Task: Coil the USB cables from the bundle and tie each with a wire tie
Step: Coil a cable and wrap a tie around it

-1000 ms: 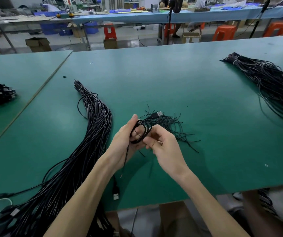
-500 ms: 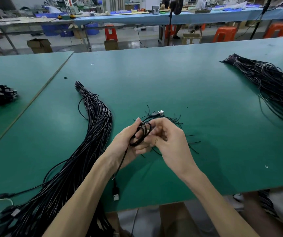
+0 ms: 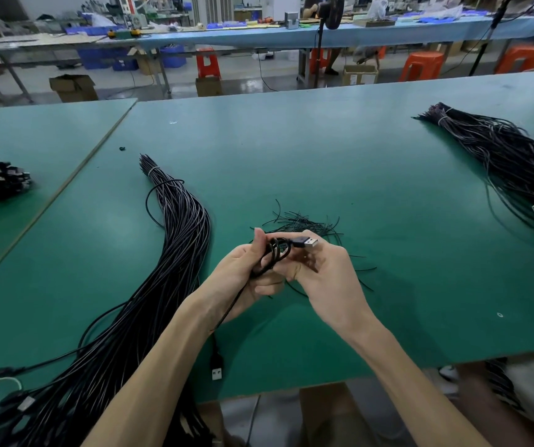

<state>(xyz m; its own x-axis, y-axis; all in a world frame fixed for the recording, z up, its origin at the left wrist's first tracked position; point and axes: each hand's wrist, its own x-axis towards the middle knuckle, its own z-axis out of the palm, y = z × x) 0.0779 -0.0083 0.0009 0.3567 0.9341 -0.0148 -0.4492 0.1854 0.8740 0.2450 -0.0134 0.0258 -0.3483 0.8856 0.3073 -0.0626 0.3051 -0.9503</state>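
Since the earlier frame your right hand (image 3: 320, 269) has wound another loop; both hands clamp the springy USB cable (image 3: 277, 253), so pinch the crossing.

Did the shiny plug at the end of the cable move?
Yes. The USB plug earlier poked out beyond the hands over the pile of wire ties; now it sits nearer, lying across the right hand at its knuckles.

green worktable (image 3: 323, 150) | blue bench (image 3: 372, 33) behind | orange stools (image 3: 422, 64) | cardboard boxes (image 3: 72, 88) on floor
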